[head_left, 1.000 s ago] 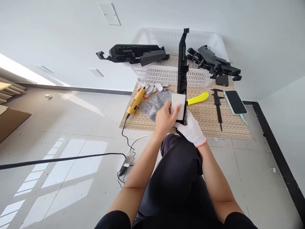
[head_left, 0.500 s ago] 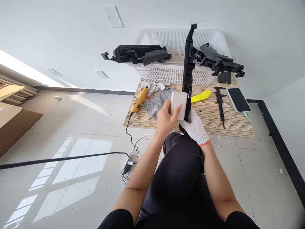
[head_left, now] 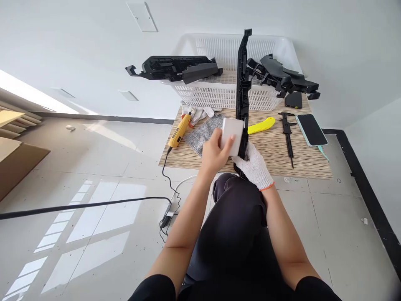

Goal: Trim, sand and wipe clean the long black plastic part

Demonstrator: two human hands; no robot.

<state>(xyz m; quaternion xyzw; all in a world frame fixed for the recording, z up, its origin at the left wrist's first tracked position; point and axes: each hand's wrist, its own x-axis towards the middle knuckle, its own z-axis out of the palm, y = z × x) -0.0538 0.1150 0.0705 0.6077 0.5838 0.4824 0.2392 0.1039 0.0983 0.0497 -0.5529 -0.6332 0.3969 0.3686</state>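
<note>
Long, narrow, ribbed black plastic part (head_left: 242,96) is standing near upright in the head view, lower end sitting by the dark-trousered knee (head_left: 239,198), upper end rising in front of the white slatted plastic basket (head_left: 203,95). Right hand (head_left: 254,166), in a white knit glove with orange cuff, is gripping it low. Bare left hand (head_left: 215,149) is pinching a white rectangular block (head_left: 232,136), thumb on the near face. Block is overlapping the part; can't tell from here if they're touching.

Risks, my read: single low grip is leaving the top free, so a push up high could be pivoting it into the jumbled black plastic parts (head_left: 277,75) on the basket's right side. Knit could be slipping on smooth plastic. Block edge could be snagging on the ribs.

Versus half a second ago: view is sitting slightly shifted, the part's tip is leaning a touch further left against the basket; both grips are looking unchanged.
</note>
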